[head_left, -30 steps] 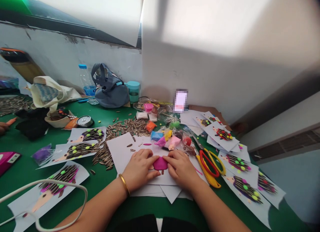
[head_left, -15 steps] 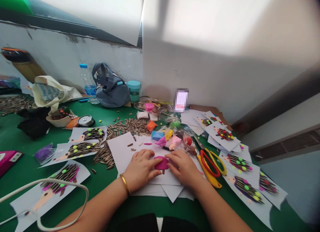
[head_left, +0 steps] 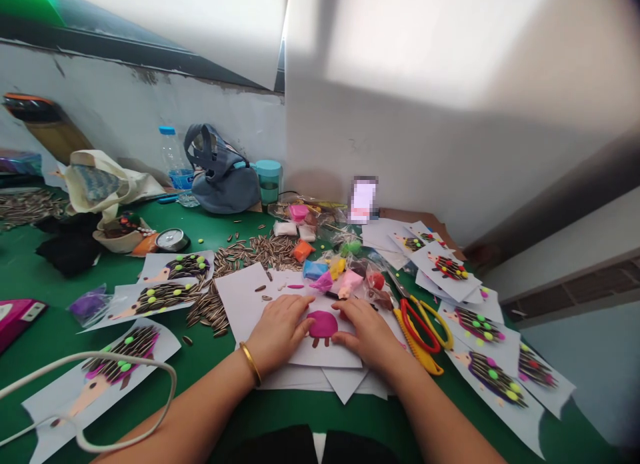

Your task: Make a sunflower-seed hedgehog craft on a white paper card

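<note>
Magenta clay, flattened into a smooth dome shape (head_left: 323,324), is lying between your two hands on a white paper sheet (head_left: 345,359), with two short brown clay legs (head_left: 321,343) extending below its lower edge. Your left hand (head_left: 281,329) is curving around the dome's left side, its thumb and forefinger standing apart and the thumb tip reaching the clay's edge. Your right hand (head_left: 363,327) is framing the other side, its thumb and forefinger also standing apart, with the thumb tip sitting at the lower right edge; whether either thumb is pressing, you cannot tell from this view. A gold-coloured bangle (head_left: 251,364) is circling your left wrist.

Beyond your fingers, a thin magenta clay strip (head_left: 295,287) is lying on paper, and soft wrapped lumps of blue clay (head_left: 315,271), orange clay (head_left: 303,251) and pale pink clay (head_left: 349,284) are clustering near a heap of striped sunflower seeds (head_left: 260,252). To your right, red and yellow scissor handles (head_left: 419,325) are resting beside a yellow plastic cutter (head_left: 417,351). Paper hedgehog pictures with seed spines and coloured clay dots are spreading over the green tabletop (head_left: 280,417) on both sides, one group at your right (head_left: 481,325) and another at your left (head_left: 167,299). A white cable (head_left: 173,384) is looping above your left forearm in the view.
</note>
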Demonstrator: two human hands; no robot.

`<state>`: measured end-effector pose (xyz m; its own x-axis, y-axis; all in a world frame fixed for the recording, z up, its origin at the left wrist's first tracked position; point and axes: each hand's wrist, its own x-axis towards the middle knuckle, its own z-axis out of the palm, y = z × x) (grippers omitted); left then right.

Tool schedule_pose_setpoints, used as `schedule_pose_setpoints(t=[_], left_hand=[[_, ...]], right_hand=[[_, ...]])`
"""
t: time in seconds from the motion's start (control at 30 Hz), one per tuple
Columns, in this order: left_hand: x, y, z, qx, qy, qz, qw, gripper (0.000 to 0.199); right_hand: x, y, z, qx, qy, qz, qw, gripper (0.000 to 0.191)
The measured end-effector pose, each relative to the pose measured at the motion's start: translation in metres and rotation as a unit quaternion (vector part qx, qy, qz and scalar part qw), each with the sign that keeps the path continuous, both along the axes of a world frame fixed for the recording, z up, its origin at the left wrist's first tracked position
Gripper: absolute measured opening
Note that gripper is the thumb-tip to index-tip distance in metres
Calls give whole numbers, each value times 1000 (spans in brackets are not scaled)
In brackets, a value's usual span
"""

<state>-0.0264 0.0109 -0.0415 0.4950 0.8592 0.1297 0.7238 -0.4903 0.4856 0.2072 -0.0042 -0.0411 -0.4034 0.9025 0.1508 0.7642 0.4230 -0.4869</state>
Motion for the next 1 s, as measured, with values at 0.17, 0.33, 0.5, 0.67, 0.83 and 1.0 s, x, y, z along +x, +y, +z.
schedule_pose_setpoints(t=[0.17, 0.33, 0.5, 0.67, 0.83, 1.0], left_hand=[[0, 0, 0, 2, -8, 3, 1000, 39], [0, 0, -1, 3, -18, 1, 1000, 38], [0, 0, 1, 3, -17, 3, 1000, 37], [-2, 0, 4, 0, -23, -18, 1000, 63], [-6, 0, 7, -11, -6, -44, 999, 90], [-6, -1, 7, -21, 13, -47, 999, 97]], right_hand=[[-1, 1, -4, 14, -13, -11, 1000, 53], [-4, 0, -3, 24, -7, -24, 999, 47], [-4, -1, 2, 21, 3, -25, 999, 39], [-4, -6, 10, 57, -5, 42, 997, 26], [-2, -13, 20, 58, -46, 127, 989, 47], [-3, -15, 23, 51, -75, 129, 987, 45]])
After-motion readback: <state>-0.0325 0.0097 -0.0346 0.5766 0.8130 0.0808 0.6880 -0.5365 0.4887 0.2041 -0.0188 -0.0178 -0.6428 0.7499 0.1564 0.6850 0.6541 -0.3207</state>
